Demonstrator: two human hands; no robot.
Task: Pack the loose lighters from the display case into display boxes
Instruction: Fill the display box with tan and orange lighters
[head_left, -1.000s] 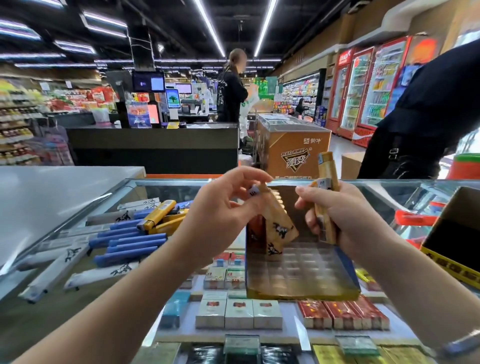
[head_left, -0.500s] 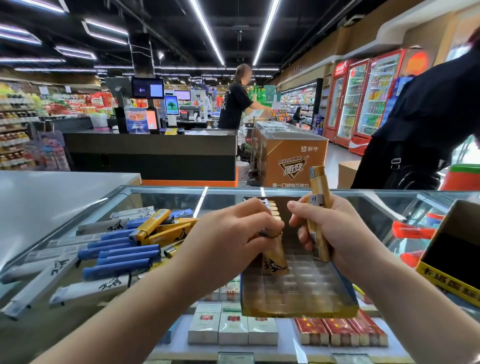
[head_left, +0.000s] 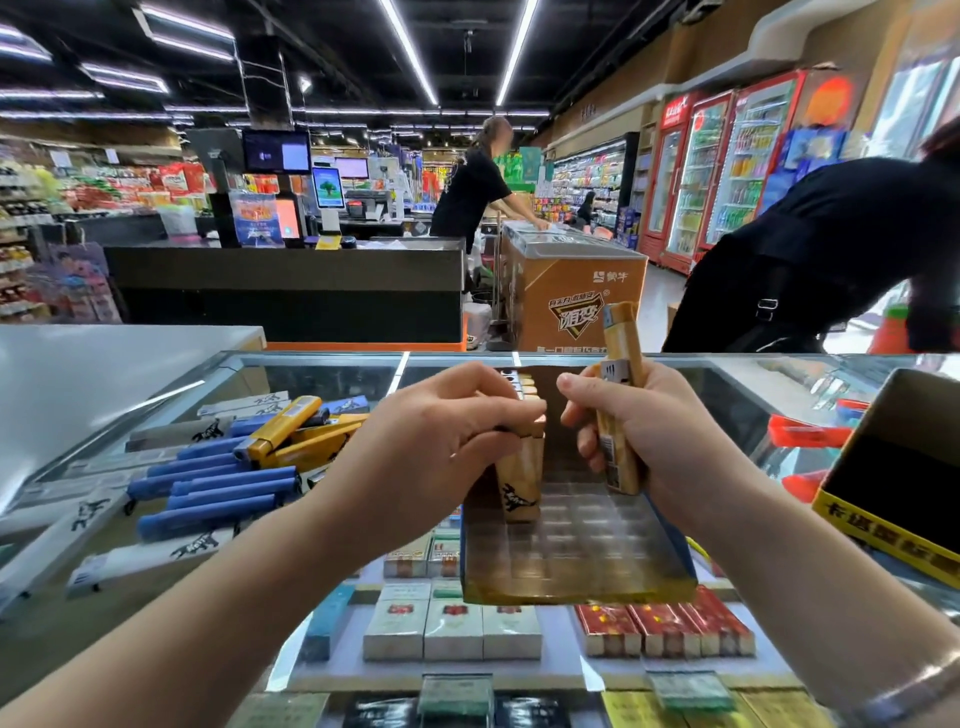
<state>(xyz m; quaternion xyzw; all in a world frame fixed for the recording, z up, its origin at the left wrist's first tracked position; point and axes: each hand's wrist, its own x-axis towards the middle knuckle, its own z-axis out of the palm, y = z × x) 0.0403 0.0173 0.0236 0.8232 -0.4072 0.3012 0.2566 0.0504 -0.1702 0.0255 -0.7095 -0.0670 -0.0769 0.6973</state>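
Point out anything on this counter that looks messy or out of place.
The loose lighters lie in a jumbled heap on the glass display case at left, blue, yellow and white ones crossing at odd angles. By contrast, the yellow lighters in the display box stand upright in a row. Nothing looks spilled or broken.

Left hand (head_left: 436, 441) pinches tan lighter (head_left: 519, 478) upright in display box (head_left: 576, 561) on glass bench (head_left: 311, 374). Right hand (head_left: 649, 436) grips yellow lighters (head_left: 618, 415). Loose lighters (head_left: 223, 478) lie left.
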